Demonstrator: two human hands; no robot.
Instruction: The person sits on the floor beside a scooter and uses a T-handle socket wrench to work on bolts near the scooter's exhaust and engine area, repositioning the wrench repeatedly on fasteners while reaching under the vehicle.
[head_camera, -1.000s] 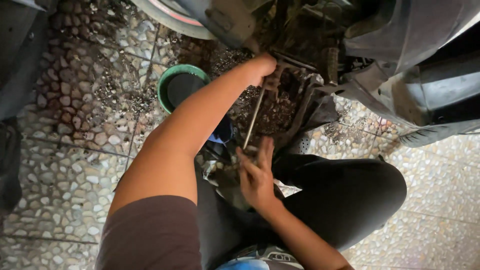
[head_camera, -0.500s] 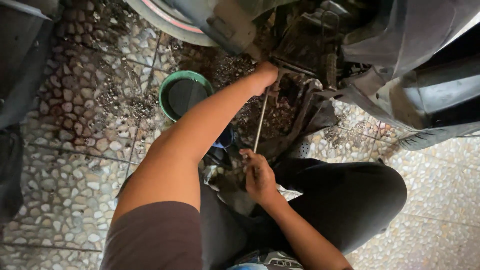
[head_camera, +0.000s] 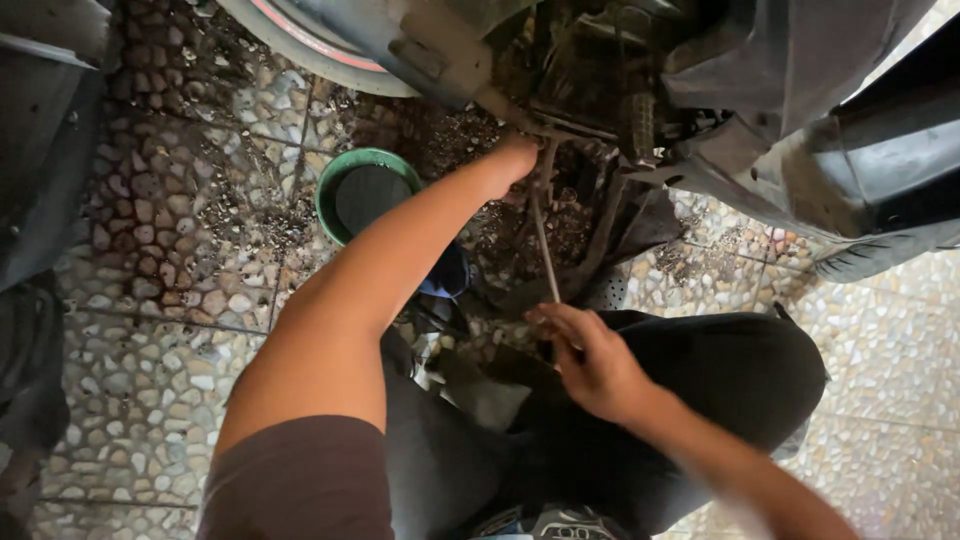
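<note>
Two hands busy mid-frame | left hand (head_camera: 515, 160) curled at the scooter underside (head_camera: 600, 90), top centre | right hand (head_camera: 590, 360) fingers pinching the thin metal rod (head_camera: 543, 240) at its lower end | green bowl (head_camera: 368, 195) upper left on pebble floor (head_camera: 150, 260)

A person crouches on a pebbled floor (head_camera: 160, 400), seen from above, with a motorbike's underside (head_camera: 600, 90) across the top of the view. The wheel (head_camera: 300, 40) lies at top left, the body panels (head_camera: 830, 130) at top right. The left hand (head_camera: 515, 158) reaches forward and up to the engine parts at centre. Below it, nearer the person, the right hand (head_camera: 595, 360) sits over the lap. A long thin rod (head_camera: 543, 245) runs between the two hands. A round basin (head_camera: 330, 195) stands on the floor left of the outstretched left arm, beneath the wheel. The bent knee (head_camera: 760, 380) lies right of the right hand.
</note>
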